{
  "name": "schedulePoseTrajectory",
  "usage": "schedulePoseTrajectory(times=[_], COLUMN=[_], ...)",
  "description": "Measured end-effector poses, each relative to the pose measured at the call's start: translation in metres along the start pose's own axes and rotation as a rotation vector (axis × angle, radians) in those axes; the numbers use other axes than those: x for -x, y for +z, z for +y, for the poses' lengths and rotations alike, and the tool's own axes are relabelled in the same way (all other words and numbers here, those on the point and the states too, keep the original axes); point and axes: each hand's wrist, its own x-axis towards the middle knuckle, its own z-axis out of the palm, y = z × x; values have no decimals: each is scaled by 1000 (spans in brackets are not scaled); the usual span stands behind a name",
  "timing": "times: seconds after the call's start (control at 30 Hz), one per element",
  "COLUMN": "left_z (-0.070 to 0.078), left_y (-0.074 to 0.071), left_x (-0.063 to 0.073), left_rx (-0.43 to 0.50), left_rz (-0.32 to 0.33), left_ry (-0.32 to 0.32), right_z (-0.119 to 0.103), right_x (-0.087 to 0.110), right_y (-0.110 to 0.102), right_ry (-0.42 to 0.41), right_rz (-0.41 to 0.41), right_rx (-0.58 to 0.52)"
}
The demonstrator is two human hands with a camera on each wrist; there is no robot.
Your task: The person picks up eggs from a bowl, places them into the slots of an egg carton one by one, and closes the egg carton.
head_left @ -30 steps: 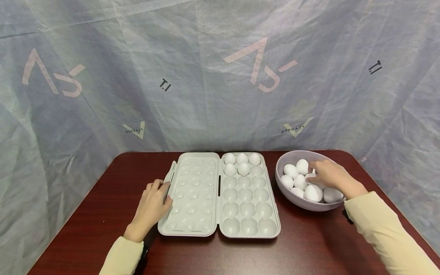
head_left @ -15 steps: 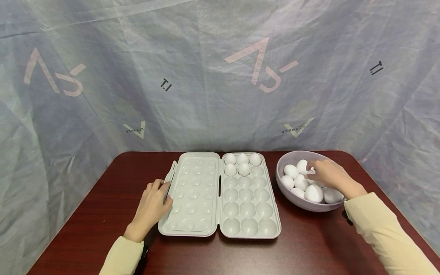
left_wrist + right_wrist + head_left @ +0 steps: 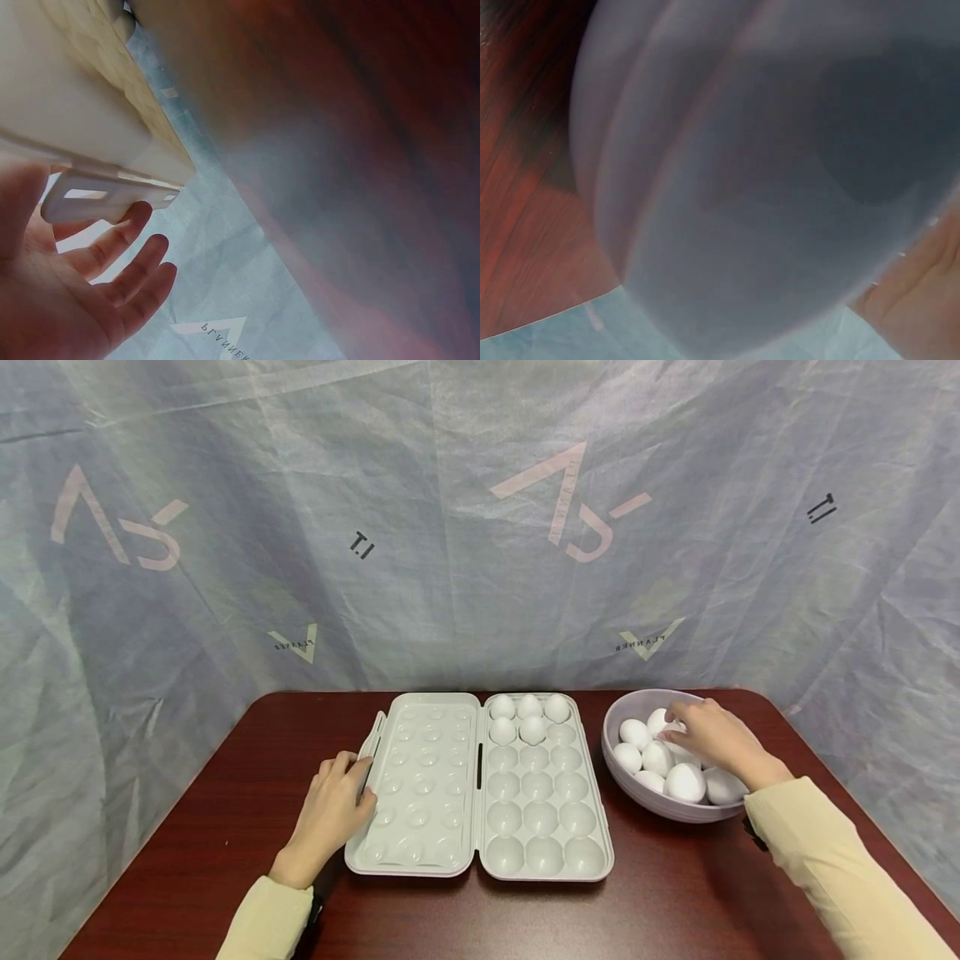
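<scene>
A white egg box (image 3: 536,787) lies unfolded on the table, its lid (image 3: 420,785) to the left. Several eggs (image 3: 532,729) sit in the far two rows of its cups. My left hand (image 3: 328,802) grips the lid's outer edge. In the left wrist view, the thumb side is at the lid while a fingertip touches the latch flap (image 3: 82,199) and other fingers are loosely bent. My right hand (image 3: 712,739) reaches into a lilac bowl (image 3: 622,781) of white eggs (image 3: 685,782), with thumb and fingers round an egg (image 3: 676,727). The bowl's wall hides the fingers from the right wrist view.
The dark red-brown table (image 3: 555,918) carries the box in the middle and the bowl at the right. A grey printed sheet (image 3: 450,568) hangs close behind the table's far edge.
My right hand has shifted slightly up and left within the bowl, its fingers closing round an egg. The left hand and the egg box have stayed in place.
</scene>
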Motion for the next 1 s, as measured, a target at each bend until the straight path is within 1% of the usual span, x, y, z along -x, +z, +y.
schedulePoseTrajectory(times=[0.23, 0.47, 0.63, 0.77, 0.9, 1.0], left_z=[0, -1, -1, 0, 0, 1], left_y=[0, 0, 0, 0, -1, -1], left_x=[0, 0, 0, 0, 0, 0], left_rx=[6, 6, 6, 5, 5, 4], left_rz=[-12, -8, -3, 0, 2, 7], left_ry=[4, 6, 7, 9, 9, 11], right_z=[3, 6, 8, 9, 9, 9], right_x=[-1, -1, 0, 1, 1, 0], right_y=[4, 4, 4, 4, 4, 3], right_ry=[-37, -54, -96, -111, -81, -22], right_rz=[36, -3, -16, -25, -30, -31], right_rx=[-26, -11, 22, 35, 9, -20])
